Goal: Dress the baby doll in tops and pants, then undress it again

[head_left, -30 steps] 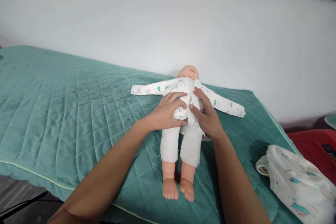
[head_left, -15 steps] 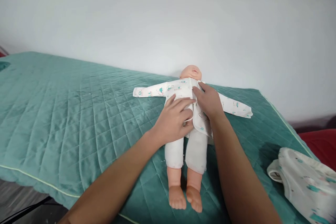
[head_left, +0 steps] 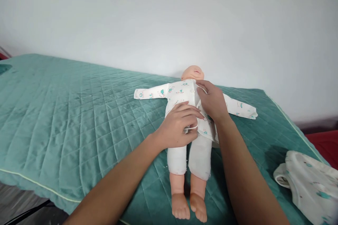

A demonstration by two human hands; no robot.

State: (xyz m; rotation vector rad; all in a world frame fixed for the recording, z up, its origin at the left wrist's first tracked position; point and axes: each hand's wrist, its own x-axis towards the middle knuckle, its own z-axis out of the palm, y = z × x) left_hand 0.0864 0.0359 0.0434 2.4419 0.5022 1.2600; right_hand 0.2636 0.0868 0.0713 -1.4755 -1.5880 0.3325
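A baby doll [head_left: 176, 161] lies face up, feet toward me, in a white printed baby shirt [head_left: 181, 91] with both sleeves spread out. Its front edges meet around the middle of the chest. My left hand [head_left: 181, 124] rests over the lower left front, its fingers curled with a thin white tie string [head_left: 192, 127] looped out between them. Higher up, my right hand [head_left: 212, 100] is closed at the shirt's other front edge, just below the doll's chin. The fingertips there partly hide the cloth they grip. White padding covers the doll's thighs; its lower legs and feet are bare.
A green quilted cover [head_left: 79, 123] lies beneath the doll. More white printed baby clothing [head_left: 311, 186] is bunched at the lower right. A white wall [head_left: 158, 24] rises right behind the doll's head. Something red [head_left: 323, 146] shows beyond the right edge.
My left hand has shifted slightly right and down across the shirt front, with the tie string still at its fingers. My right hand has moved slightly right at the shirt's edge.
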